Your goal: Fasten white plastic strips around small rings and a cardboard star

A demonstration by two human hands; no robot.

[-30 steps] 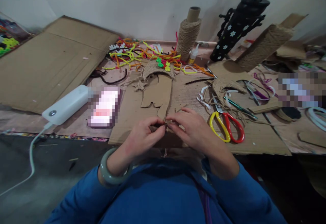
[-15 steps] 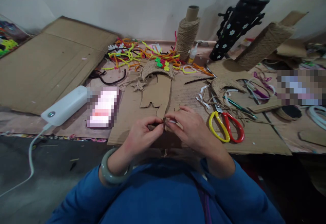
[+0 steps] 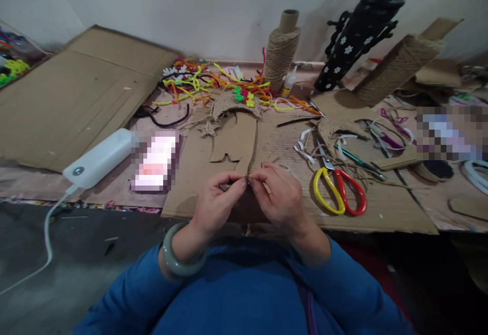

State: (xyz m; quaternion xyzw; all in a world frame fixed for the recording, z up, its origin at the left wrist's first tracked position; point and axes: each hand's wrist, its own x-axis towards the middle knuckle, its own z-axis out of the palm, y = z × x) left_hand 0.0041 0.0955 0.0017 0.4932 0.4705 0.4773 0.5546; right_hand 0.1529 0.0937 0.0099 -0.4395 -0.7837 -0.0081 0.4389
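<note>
My left hand (image 3: pixel 219 200) and my right hand (image 3: pixel 280 192) meet fingertip to fingertip over the front of a cardboard sheet (image 3: pixel 190 192). Both are closed in a pinch on something small, dark and thin, mostly hidden by the fingers; its kind I cannot make out. Just beyond them lies a cut cardboard piece (image 3: pixel 234 139) with a notched edge. Above it rests a twine-wrapped crescent (image 3: pixel 229 103) bearing green, red and yellow fuzzy flowers. A twine-wrapped star (image 3: pixel 207 129) lies at its left end. Scissors (image 3: pixel 339 190) with one yellow and one red handle lie right of my right hand.
Behind are a pile of coloured pipe cleaners (image 3: pixel 194 83), a twine spool (image 3: pixel 282 53), a small glue bottle (image 3: pixel 290 82) and a black flowered holder (image 3: pixel 343 53). A second twine crescent (image 3: pixel 328 126) and a green pen (image 3: pixel 358 159) lie right. Left are a power bank (image 3: pixel 101 157) and a blurred phone (image 3: pixel 156 162).
My right hand has shifted slightly left and its fingers have drawn in closer to my left fingertips. My left forearm has moved a little to the right. Objects on the table stay put.
</note>
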